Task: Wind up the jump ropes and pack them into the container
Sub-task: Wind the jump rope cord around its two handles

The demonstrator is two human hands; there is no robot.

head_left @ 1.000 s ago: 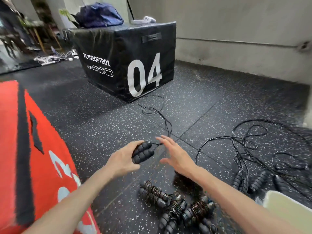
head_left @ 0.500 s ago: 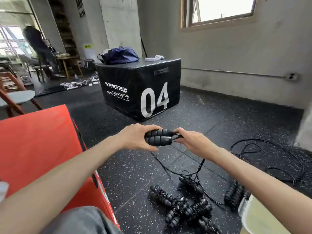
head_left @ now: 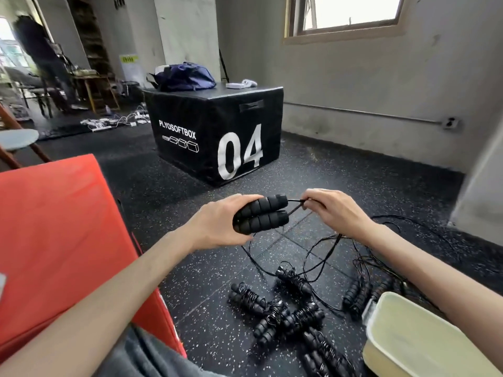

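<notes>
My left hand (head_left: 217,225) grips two black foam jump-rope handles (head_left: 262,216) side by side, held above the floor. My right hand (head_left: 334,213) pinches the thin black cord (head_left: 295,205) where it leaves the handle ends. The cord hangs down in loops (head_left: 318,257) to the floor. Several wound jump ropes (head_left: 285,314) lie in a pile on the floor below my hands. A pale yellow-green container (head_left: 424,341) stands at the lower right. Beside it lie unwound handles (head_left: 356,295) with tangled cord.
A black plyo box marked 04 (head_left: 217,137) stands ahead, with a blue bag (head_left: 185,77) on top. A red padded box (head_left: 60,235) is close on my left. Loose cords (head_left: 408,240) spread over the speckled rubber floor at the right. A person (head_left: 40,58) stands far back left.
My left hand lifted the two handles off the floor. My right hand, open a second ago, closed on the cord at the handle ends. The view tilted up.
</notes>
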